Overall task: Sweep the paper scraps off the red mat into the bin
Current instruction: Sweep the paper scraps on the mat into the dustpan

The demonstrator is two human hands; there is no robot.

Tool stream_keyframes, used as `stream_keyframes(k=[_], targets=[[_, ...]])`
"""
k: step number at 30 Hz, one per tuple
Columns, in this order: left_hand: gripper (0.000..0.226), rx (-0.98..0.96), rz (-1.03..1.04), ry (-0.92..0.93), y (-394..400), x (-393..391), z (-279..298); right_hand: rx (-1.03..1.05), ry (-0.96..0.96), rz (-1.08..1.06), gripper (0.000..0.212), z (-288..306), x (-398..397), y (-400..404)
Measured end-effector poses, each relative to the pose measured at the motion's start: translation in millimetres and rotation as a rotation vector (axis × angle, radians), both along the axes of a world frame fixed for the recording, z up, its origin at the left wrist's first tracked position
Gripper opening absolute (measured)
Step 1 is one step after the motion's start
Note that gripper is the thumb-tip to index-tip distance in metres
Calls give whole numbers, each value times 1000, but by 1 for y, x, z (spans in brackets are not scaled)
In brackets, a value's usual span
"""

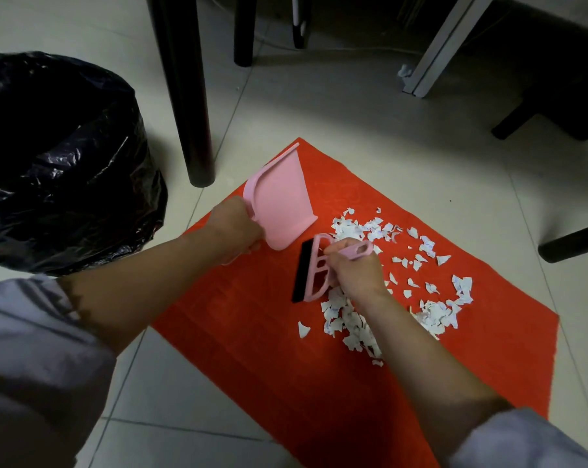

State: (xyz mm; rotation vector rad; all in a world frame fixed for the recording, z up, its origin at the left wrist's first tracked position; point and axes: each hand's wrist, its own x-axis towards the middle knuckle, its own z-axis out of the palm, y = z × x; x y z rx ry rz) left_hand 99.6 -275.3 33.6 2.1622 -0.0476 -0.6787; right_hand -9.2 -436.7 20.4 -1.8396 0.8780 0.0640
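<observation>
Red mat (252,332): lies flat on the tiled floor (370,130), one corner pointing to 12 o'clock, long axis running from 11 o'clock to 5 o'clock.

Paper scraps (431,315): white, torn, scattered over the mat's 3 o'clock half; thickest cluster at 4 o'clock of the brush, a second cluster at its 1 o'clock.

Dustpan (281,201): pink, held tilted above the mat, its open lip pointing to about 1 o'clock, its handle end at 7 o'clock. Left hand (235,231): fingers curled round the handle, gripping it.

Brush (311,271): pink frame, black bristle strip along its 9 o'clock edge; the strip's long axis runs from 12 to 6 o'clock, and the handle points to 3 o'clock. It sits on the mat just below the dustpan. Right hand (355,271): fingers wrapped round the handle, holding it.

Bin (59,163): lined with a black bag, stands on the floor at 9 o'clock of the mat, well apart from the scraps.

Black furniture leg (188,96): stands upright between bin and mat.
</observation>
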Motion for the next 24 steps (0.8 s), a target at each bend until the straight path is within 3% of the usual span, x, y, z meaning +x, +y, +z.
stream_keyframes(k=[7,12,15,19,22,24], targets=[[17,18,3,-5,3,0,0,-96,50,-182,19,-4,-4,-29],[18,26,-15,-20,0,-2,4,-37,-52,-82,25,2,1,-20],[18,21,-27,-23,-3,-3,5,-38,9,-11,26,-4,4,-17],[16,30,-34,-29,0,-4,4,-84,89,-111,9,-10,0,-30],[16,26,-21,-23,1,-3,3,-204,71,-133,16,-3,-10,-34],[14,36,-25,-28,1,-3,3,-158,17,-147,19,5,-17,-32]])
